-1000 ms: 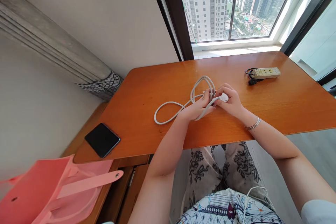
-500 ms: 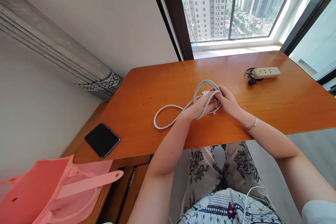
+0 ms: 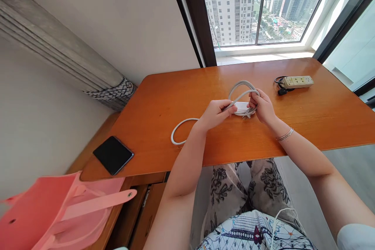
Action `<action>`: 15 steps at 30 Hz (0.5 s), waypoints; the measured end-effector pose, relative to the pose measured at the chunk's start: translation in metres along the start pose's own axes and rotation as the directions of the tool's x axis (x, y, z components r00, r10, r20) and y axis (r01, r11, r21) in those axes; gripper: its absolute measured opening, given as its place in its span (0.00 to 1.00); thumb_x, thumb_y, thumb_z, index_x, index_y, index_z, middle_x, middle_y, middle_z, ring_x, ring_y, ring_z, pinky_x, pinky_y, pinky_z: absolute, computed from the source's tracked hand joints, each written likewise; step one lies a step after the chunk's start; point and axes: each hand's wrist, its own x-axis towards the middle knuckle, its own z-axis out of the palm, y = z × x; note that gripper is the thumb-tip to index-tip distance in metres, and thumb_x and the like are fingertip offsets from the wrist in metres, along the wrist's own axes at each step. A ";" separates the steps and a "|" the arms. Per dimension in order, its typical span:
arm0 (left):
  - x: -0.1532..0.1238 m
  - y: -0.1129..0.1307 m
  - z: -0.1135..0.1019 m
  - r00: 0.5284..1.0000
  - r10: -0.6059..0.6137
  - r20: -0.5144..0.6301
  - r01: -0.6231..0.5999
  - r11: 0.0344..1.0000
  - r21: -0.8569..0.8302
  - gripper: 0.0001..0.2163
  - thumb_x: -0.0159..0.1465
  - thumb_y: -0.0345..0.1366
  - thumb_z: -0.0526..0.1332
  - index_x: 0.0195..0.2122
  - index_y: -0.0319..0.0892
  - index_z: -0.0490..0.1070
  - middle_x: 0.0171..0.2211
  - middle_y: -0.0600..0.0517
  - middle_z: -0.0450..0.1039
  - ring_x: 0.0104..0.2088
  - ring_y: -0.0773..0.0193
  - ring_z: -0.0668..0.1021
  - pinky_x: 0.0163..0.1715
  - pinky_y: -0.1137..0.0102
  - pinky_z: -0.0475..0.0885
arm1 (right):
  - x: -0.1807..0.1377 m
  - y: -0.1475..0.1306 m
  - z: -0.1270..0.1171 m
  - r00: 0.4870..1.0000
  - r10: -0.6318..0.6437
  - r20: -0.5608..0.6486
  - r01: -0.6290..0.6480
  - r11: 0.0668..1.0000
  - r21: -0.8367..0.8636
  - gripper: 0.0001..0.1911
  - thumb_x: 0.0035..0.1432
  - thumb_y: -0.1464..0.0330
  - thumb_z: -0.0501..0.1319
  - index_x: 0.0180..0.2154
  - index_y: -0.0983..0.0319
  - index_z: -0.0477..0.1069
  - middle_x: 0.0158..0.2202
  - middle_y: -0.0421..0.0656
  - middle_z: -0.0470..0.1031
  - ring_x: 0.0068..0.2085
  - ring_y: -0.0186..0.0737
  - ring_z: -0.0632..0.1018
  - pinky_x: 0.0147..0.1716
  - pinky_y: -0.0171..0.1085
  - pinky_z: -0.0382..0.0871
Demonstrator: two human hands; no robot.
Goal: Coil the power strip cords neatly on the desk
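Note:
A white power cable [image 3: 241, 86] with a white plug block [image 3: 242, 107] lies partly coiled on the orange wooden table [image 3: 175, 97]. My left hand [image 3: 216, 113] is closed round a strand of the cable. My right hand [image 3: 262, 106] grips the coiled loops beside the plug block. A slack loop of the cable [image 3: 178, 131] trails on the table to the left of my left wrist.
A beige power strip [image 3: 298, 81] with a black cord sits at the table's far right. A black phone [image 3: 113, 155] lies at the near left corner. A pink bag [image 3: 55, 211] hangs lower left. Window and wall stand behind the table.
Both hands have shifted right and slightly farther away. The coil has been wound tighter near the plug block, and the slack loop at left has shrunk.

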 end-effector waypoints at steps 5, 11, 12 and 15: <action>0.011 -0.017 0.005 0.897 0.199 -0.394 -0.151 0.977 0.150 0.25 0.67 0.60 0.56 0.26 0.43 0.66 0.26 0.52 0.67 0.30 0.65 0.70 0.31 0.69 0.67 | -0.008 -0.013 0.006 0.980 0.088 0.177 -0.106 0.990 0.097 0.17 0.52 0.56 0.69 0.29 0.60 0.68 0.18 0.28 0.47 0.18 0.25 0.51 0.18 0.30 0.58; 0.014 -0.031 0.013 0.942 -0.017 -0.336 -0.060 0.974 -0.218 0.24 0.63 0.62 0.61 0.44 0.46 0.63 0.50 0.46 0.74 0.33 0.66 0.80 0.35 0.67 0.75 | -0.011 -0.015 0.009 0.980 0.103 0.169 -0.133 0.974 0.182 0.26 0.48 0.46 0.72 0.28 0.61 0.68 0.17 0.27 0.45 0.17 0.23 0.49 0.15 0.28 0.51; 0.014 -0.031 0.012 0.965 -0.061 -0.254 -0.010 0.963 -0.270 0.25 0.63 0.62 0.60 0.46 0.45 0.63 0.49 0.46 0.76 0.32 0.66 0.80 0.36 0.67 0.76 | -0.010 -0.014 0.008 0.983 0.109 0.151 -0.137 0.973 0.188 0.28 0.48 0.44 0.71 0.28 0.61 0.67 0.17 0.27 0.45 0.16 0.23 0.49 0.14 0.28 0.50; 0.011 -0.027 0.005 0.992 -0.124 -0.019 0.108 0.925 -0.365 0.28 0.61 0.60 0.64 0.50 0.42 0.66 0.42 0.45 0.80 0.31 0.64 0.81 0.37 0.67 0.75 | -0.006 -0.012 0.006 0.987 0.133 0.092 -0.148 0.971 0.190 0.30 0.48 0.41 0.71 0.28 0.60 0.66 0.17 0.27 0.46 0.16 0.24 0.50 0.14 0.28 0.50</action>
